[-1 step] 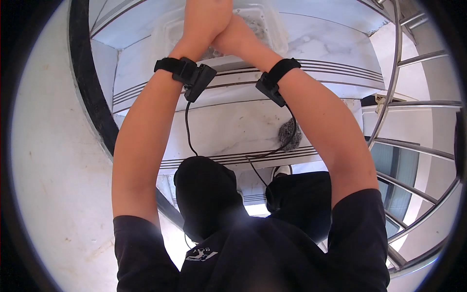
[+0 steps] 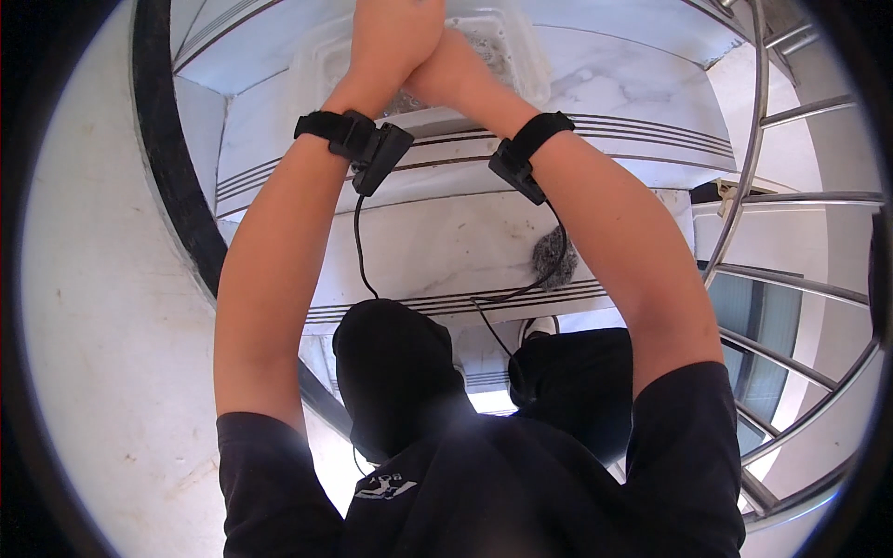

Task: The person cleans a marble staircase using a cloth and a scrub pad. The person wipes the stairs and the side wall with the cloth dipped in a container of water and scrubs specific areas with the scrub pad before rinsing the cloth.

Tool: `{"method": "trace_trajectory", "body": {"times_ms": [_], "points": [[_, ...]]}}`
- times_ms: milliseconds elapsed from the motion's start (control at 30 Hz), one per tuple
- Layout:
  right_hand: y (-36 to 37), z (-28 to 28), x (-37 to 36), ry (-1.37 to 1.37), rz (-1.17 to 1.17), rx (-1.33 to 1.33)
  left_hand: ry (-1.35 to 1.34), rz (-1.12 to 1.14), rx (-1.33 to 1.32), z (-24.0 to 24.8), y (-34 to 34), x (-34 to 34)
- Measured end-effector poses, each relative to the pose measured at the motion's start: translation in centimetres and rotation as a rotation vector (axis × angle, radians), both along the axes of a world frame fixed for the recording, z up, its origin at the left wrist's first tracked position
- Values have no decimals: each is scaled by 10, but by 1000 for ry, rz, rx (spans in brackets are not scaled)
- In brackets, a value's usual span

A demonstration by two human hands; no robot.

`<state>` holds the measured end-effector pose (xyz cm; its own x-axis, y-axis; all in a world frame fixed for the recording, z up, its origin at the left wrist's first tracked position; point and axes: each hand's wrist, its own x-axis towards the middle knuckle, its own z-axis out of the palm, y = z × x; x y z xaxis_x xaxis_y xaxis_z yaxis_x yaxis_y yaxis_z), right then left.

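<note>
Both my hands are close together at the upper edge, over a translucent plastic tub (image 2: 327,67) that holds what looks like foamy or bubbly water. My left hand (image 2: 400,37) lies in front and runs out of the picture, so its fingers do not show. Behind it, my right hand (image 2: 456,73) crosses at the wrist, its fingers hidden by the left hand. Whether either one grips anything cannot be seen. A fuzzy dark grey scouring pad or tuft (image 2: 553,258) rests on the step below, beside my right forearm.
White marble-look steps (image 2: 633,84) with dark line grooves fill the middle. Curved metal railing (image 2: 758,112) stands on the right, and a pale wall (image 2: 93,279) with a black border is on the left. Black wrist straps (image 2: 326,126) trail thin cables near my knees.
</note>
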<state>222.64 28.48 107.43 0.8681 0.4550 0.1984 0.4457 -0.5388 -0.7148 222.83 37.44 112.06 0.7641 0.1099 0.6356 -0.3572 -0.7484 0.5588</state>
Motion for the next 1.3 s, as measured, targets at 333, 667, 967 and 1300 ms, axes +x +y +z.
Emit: {"method": "trace_trajectory", "body": {"times_ms": [333,667,967,1300], "points": [[-1,1,-6,-89,-85,-140,121,-3,-83,1,10,-13],[-89,41,7,-199,-395,-41,133,-208,-524,6,20,-35],[-176,39,1,-326,-469,128,591,-209,52,-11,50,-27],[-192,25,-30,-258,-15,167,502,-126,449,-23,37,-25]]}}
